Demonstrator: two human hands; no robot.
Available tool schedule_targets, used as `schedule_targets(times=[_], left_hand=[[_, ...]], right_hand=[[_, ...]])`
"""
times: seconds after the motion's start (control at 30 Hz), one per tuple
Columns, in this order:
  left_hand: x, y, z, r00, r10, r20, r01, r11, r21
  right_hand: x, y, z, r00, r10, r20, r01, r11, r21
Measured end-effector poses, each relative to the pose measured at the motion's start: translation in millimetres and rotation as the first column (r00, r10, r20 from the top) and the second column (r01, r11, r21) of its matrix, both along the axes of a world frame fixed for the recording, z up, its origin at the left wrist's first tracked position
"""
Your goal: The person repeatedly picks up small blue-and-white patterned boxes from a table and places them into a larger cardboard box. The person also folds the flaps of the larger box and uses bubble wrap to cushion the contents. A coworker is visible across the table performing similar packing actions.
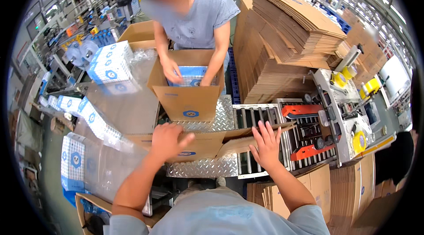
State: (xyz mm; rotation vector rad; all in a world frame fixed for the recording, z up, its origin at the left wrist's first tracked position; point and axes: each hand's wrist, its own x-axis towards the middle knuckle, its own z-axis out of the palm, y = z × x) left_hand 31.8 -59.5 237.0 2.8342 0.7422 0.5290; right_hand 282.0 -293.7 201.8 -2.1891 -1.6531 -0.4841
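Observation:
In front of me a partly unfolded cardboard box (204, 143) with a blue emblem lies across the diamond-plate metal surface (201, 168). My left hand (167, 141) is at its upper left edge, fingers bent and thumb pointing right, apart from them; no firm grip shows. With fingers spread, my right hand (267, 145) lies against the raised flap (238, 145) at the right. Beyond, an upright open carton (187, 104) contains a blue-and-white pack (187, 76). A co-worker's two hands (171, 71) reach into that carton.
Wrapped blue-and-white packs (73, 162) lie on the metal table (126, 109) at left. Tall stacks of flat cardboard (282, 62) rise at far right. A roller conveyor (254, 164) leads right to a taping machine (309, 131) with red parts. More flattened cartons (349, 186) stand at near right.

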Motion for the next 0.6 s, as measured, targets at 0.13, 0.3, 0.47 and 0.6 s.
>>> schedule_targets(times=[0.13, 0.3, 0.47, 0.6], left_hand=[[15.9, 15.6, 5.9, 0.977, 0.003, -0.211, -0.061, 0.962, -0.266], [2.6, 27.0, 37.9, 0.779, 0.224, -0.585, -0.288, 0.957, -0.017], [-13.5, 29.2, -9.5, 0.912, 0.191, -0.363, -0.336, 0.856, -0.394], [50.8, -74.5, 2.4, 0.902, -0.177, -0.395, -0.060, 0.853, -0.519]], right_hand=[[6.8, -34.1, -9.3, 0.960, 0.271, -0.073, -0.245, 0.937, 0.251], [23.5, -41.6, 25.4, 0.887, 0.462, -0.020, -0.428, 0.836, 0.343], [4.1, 4.4, 27.1, 0.400, 0.887, -0.232, -0.771, 0.462, 0.438], [36.5, -15.8, -130.1, 0.737, 0.609, -0.293, -0.661, 0.561, -0.498]])
